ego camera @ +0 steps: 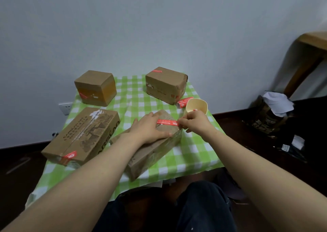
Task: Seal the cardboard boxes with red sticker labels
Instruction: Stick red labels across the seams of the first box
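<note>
Left of frame: printed box (83,136), red label on its near corner, with cube box (95,87) behind it. Centre: your left hand (150,129) lies flat, fingers straight, on the middle box (155,148). The sticker (168,122) stretches over that box's far end. Your right hand (196,121) pinches the sticker's right end. The cup (196,106) sits just behind it.

Print on the red sticker label (168,122) is too tiny to read, and the left hand (150,128) hides part of the cardboard box (152,153) top.

dim, even light | soft shadows | edges warped (wide-angle) | slightly soft
</note>
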`<state>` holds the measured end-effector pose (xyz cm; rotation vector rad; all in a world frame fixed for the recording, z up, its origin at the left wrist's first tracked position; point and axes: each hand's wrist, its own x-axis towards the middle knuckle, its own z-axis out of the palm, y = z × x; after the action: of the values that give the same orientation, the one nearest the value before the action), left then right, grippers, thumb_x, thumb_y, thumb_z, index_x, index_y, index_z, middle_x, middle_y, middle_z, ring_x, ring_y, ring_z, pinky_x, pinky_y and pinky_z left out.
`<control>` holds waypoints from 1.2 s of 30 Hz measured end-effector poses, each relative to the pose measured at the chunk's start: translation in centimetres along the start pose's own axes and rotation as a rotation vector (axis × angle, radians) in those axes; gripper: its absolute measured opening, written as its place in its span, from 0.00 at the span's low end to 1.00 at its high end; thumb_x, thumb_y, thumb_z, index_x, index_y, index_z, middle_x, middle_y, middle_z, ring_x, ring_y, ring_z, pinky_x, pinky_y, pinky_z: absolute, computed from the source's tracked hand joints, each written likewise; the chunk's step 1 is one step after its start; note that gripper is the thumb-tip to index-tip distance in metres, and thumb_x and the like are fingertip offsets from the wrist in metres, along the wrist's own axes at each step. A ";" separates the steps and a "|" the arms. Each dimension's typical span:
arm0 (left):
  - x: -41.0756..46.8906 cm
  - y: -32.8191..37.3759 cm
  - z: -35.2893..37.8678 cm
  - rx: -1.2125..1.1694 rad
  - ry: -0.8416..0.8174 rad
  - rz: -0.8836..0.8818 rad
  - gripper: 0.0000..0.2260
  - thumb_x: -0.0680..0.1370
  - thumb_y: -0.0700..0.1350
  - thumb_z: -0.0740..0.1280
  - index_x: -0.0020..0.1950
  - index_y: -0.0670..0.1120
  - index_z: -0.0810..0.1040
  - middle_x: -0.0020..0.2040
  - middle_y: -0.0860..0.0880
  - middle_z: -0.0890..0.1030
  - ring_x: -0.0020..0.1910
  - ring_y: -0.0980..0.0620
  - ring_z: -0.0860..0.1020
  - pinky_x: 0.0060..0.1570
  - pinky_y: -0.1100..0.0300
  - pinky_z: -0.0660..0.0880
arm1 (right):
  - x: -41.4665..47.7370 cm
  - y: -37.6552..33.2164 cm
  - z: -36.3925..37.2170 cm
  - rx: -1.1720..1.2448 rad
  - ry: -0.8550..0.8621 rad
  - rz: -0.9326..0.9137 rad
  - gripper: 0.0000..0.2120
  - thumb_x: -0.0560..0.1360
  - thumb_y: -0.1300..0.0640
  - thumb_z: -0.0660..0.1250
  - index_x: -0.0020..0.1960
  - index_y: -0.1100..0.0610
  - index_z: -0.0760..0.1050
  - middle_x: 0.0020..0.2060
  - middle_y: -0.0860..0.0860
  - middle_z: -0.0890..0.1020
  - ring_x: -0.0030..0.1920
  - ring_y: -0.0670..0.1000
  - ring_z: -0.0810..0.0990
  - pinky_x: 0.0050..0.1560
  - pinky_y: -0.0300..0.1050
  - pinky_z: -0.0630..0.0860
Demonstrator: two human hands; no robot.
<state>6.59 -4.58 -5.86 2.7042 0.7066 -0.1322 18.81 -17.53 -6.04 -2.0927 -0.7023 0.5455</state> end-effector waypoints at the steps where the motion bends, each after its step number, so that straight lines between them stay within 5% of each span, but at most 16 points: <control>1: 0.0 0.0 0.0 -0.001 0.002 0.001 0.41 0.70 0.67 0.65 0.77 0.50 0.55 0.75 0.46 0.61 0.72 0.45 0.62 0.69 0.44 0.60 | 0.1 -0.1 -0.1 -0.014 -0.002 0.003 0.11 0.71 0.60 0.69 0.30 0.56 0.77 0.31 0.53 0.80 0.35 0.52 0.77 0.44 0.50 0.79; 15: 0.5 -0.5 0.6 -0.002 0.011 0.007 0.42 0.69 0.69 0.65 0.75 0.50 0.58 0.75 0.46 0.60 0.72 0.45 0.62 0.69 0.43 0.60 | 1.0 -0.4 -0.1 -0.160 -0.027 -0.032 0.08 0.73 0.60 0.66 0.40 0.65 0.77 0.30 0.52 0.75 0.33 0.52 0.75 0.42 0.50 0.78; 22: 0.6 -0.7 0.8 0.018 0.012 0.013 0.42 0.68 0.70 0.64 0.75 0.49 0.60 0.75 0.46 0.61 0.72 0.46 0.62 0.68 0.41 0.61 | 1.3 0.3 -0.3 -0.014 -0.073 0.029 0.13 0.75 0.60 0.67 0.32 0.58 0.73 0.31 0.54 0.77 0.32 0.49 0.75 0.33 0.40 0.76; 27: 0.5 -0.5 0.6 0.014 0.006 0.013 0.42 0.69 0.70 0.64 0.75 0.49 0.59 0.75 0.47 0.60 0.72 0.46 0.61 0.68 0.41 0.60 | 1.1 0.5 -0.4 0.023 -0.060 -0.017 0.03 0.76 0.64 0.64 0.49 0.62 0.76 0.38 0.55 0.79 0.35 0.50 0.79 0.36 0.42 0.78; 29: 0.4 -0.5 0.5 0.012 0.004 0.012 0.42 0.68 0.70 0.64 0.75 0.49 0.59 0.74 0.46 0.61 0.71 0.45 0.63 0.68 0.42 0.61 | 1.0 0.5 -0.9 0.023 -0.119 -0.070 0.11 0.74 0.66 0.66 0.56 0.61 0.76 0.40 0.53 0.80 0.40 0.51 0.80 0.40 0.41 0.79; 33: 0.4 -0.4 0.2 0.000 -0.002 0.004 0.41 0.68 0.69 0.65 0.74 0.49 0.61 0.72 0.46 0.64 0.69 0.44 0.66 0.66 0.42 0.64 | 0.7 0.2 -1.3 -0.099 -0.183 -0.151 0.14 0.73 0.68 0.66 0.57 0.61 0.78 0.46 0.53 0.81 0.47 0.49 0.79 0.51 0.41 0.76; 36: 0.2 -0.1 0.1 0.011 -0.005 -0.007 0.41 0.69 0.69 0.65 0.75 0.49 0.59 0.74 0.47 0.62 0.70 0.45 0.64 0.67 0.43 0.63 | 0.8 0.0 -1.2 -0.096 -0.112 -0.162 0.09 0.73 0.64 0.69 0.53 0.61 0.80 0.39 0.50 0.81 0.38 0.47 0.77 0.43 0.39 0.77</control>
<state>6.70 -4.40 -6.02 2.7105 0.7160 -0.1452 20.14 -17.69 -5.53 -2.0826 -0.9710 0.5502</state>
